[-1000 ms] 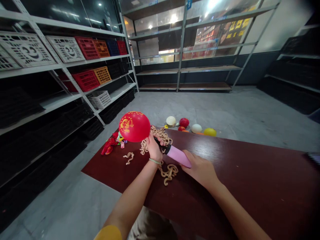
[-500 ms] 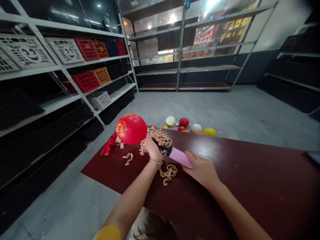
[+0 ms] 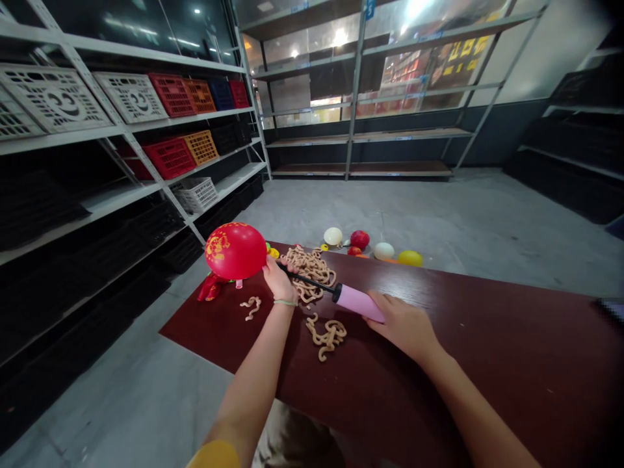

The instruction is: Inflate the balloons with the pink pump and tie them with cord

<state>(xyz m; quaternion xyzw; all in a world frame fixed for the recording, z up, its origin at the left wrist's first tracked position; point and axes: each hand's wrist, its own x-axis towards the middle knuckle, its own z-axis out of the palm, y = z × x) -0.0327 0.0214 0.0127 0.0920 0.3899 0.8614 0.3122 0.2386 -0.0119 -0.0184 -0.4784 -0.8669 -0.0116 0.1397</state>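
Note:
A red balloon (image 3: 236,251) with yellow print is partly inflated beyond my left hand (image 3: 281,281). That hand is closed around the balloon's neck and the black end of a balloon pump (image 3: 359,303). Between my hands runs the pump's thin black rod, drawn out of the pink barrel. My right hand (image 3: 407,327) grips the barrel's lower end. Under and beyond the rod lies a heap of beige, twisted long balloons (image 3: 312,266). A smaller tangle of beige balloons (image 3: 327,337) rests nearer to me, and a short beige piece (image 3: 251,307) lies to the left.
Limp red balloons (image 3: 210,286) lie at the left end of the dark red table (image 3: 468,351). Past its far edge are white balloons (image 3: 333,236), a red balloon (image 3: 359,240) and a yellow balloon (image 3: 410,259). Shelving with plastic crates (image 3: 130,97) stands left; more racks stand behind.
My left hand has moved left with the red balloon, drawing more black rod out of the pink barrel. My right hand has shifted slightly right with the barrel.

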